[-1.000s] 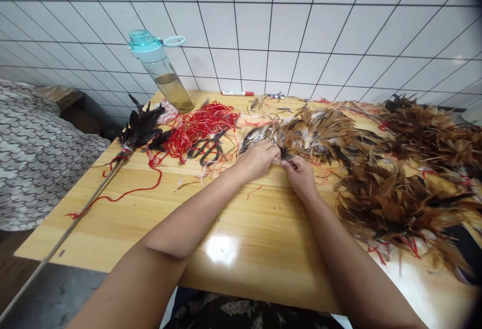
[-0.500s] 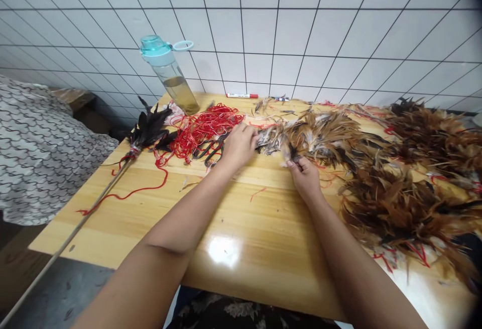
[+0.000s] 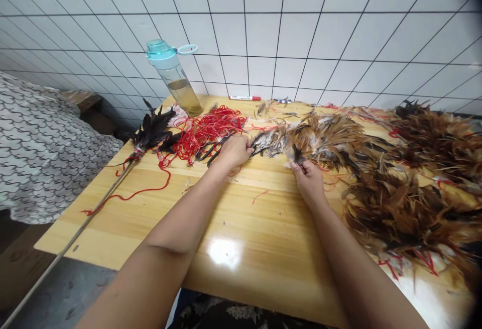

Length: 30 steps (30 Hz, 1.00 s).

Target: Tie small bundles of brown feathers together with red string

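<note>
My left hand (image 3: 236, 150) is closed at the left end of a long pile of brown and white feathers (image 3: 327, 135); its fingertips pinch at a dark feather there, too small to make out well. My right hand (image 3: 308, 178) is closed on a small dark feather tuft (image 3: 298, 155), just in front of the pile. Beside my left hand lie black-handled scissors (image 3: 211, 153) and a tangle of red string (image 3: 214, 128). A stick (image 3: 86, 223) with black feathers (image 3: 154, 127) bound to its tip lies across the left side.
A bottle with a turquoise lid (image 3: 178, 85) stands at the back left of the wooden table (image 3: 241, 228). A red marker (image 3: 244, 98) lies by the tiled wall. Large brown feather bundles (image 3: 410, 208) cover the right side. Patterned cloth (image 3: 48, 153) hangs at far left.
My left hand has moved slightly down and is now closed at the pile's left end. My right hand still holds the dark tuft. The whole view has shifted a little.
</note>
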Tool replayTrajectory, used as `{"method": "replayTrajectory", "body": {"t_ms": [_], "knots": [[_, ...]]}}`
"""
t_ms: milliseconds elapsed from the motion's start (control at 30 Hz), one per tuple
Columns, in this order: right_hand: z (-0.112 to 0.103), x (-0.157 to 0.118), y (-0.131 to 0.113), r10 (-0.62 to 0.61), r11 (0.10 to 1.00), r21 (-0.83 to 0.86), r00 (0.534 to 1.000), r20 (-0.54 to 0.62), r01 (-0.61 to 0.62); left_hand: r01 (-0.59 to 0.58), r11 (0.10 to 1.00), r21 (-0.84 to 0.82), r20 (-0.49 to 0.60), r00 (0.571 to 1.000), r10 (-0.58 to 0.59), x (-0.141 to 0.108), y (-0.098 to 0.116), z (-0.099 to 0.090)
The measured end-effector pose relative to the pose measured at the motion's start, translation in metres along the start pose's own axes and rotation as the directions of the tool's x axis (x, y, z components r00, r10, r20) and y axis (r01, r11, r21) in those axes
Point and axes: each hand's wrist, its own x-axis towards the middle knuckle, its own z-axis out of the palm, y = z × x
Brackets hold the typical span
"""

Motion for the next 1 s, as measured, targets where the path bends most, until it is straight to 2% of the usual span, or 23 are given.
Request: {"method": "replayTrajectory", "body": {"t_ms": [100, 200, 267, 333, 400, 467, 500, 567, 633, 700, 767, 833, 933, 1000], "knots": [[0.000, 0.000, 0.001, 0.002, 1.000, -0.004, 1.000, 0.002, -0.002, -0.024, 0.998, -0.056, -0.038, 0.999, 0.021, 0.000, 0.002, 0.001], [0.000, 0.000, 0.002, 0.001, 1.000, -0.009, 1.000, 0.011, -0.001, -0.017, 0.958, -0.288, -0.084, 0.996, -0.007, 0.001, 0.005, -0.002], [0.000, -0.001, 0.003, 0.002, 1.000, -0.010, 1.000, 0.013, -0.002, -0.006, 0.862, -0.507, -0.068, 0.997, -0.033, 0.000, 0.009, -0.003], [0.001, -0.001, 0.004, 0.009, 1.000, -0.009, 1.000, 0.017, -0.009, 0.012, 0.716, -0.698, -0.017, 0.999, -0.034, -0.001, 0.015, -0.002], [0.001, -0.001, 0.004, 0.015, 1.000, -0.012, 1.000, 0.019, -0.015, 0.039, 0.581, -0.813, 0.041, 0.999, -0.010, -0.003, 0.021, 0.002], [0.000, -0.001, 0.003, 0.012, 1.000, -0.018, 1.000, 0.016, -0.011, 0.066, 0.525, -0.849, 0.092, 0.996, 0.023, -0.005, 0.025, 0.007], [0.000, -0.001, 0.002, 0.005, 1.000, -0.022, 1.000, 0.012, -0.005, 0.072, 0.540, -0.839, 0.110, 0.993, 0.038, -0.006, 0.026, 0.009], [0.000, -0.001, 0.000, -0.008, 1.000, -0.029, 1.000, 0.002, 0.008, 0.046, 0.642, -0.765, 0.101, 0.994, 0.050, -0.006, 0.026, 0.011], [-0.001, -0.001, -0.001, -0.008, 0.999, -0.033, 1.000, -0.006, 0.007, -0.008, 0.771, -0.637, 0.037, 0.998, 0.041, -0.005, 0.023, 0.009], [-0.001, -0.001, -0.002, -0.001, 0.999, -0.036, 1.000, -0.008, 0.000, -0.041, 0.862, -0.506, -0.024, 0.999, 0.033, -0.005, 0.020, 0.004], [-0.001, -0.001, -0.002, -0.004, 0.999, -0.038, 1.000, -0.009, 0.004, -0.058, 0.903, -0.426, -0.020, 0.998, 0.055, -0.006, 0.020, -0.002], [-0.001, -0.001, -0.002, -0.012, 0.999, -0.036, 1.000, -0.011, 0.012, -0.088, 0.918, -0.387, 0.041, 0.993, 0.112, -0.008, 0.024, -0.005], [-0.001, -0.001, -0.001, -0.002, 1.000, -0.027, 1.000, -0.012, 0.002, -0.139, 0.935, -0.327, 0.139, 0.971, 0.193, -0.015, 0.034, -0.003], [-0.001, 0.000, -0.001, 0.007, 1.000, -0.021, 1.000, -0.007, -0.007, -0.168, 0.954, -0.247, 0.135, 0.969, 0.205, -0.018, 0.041, 0.001]]}}
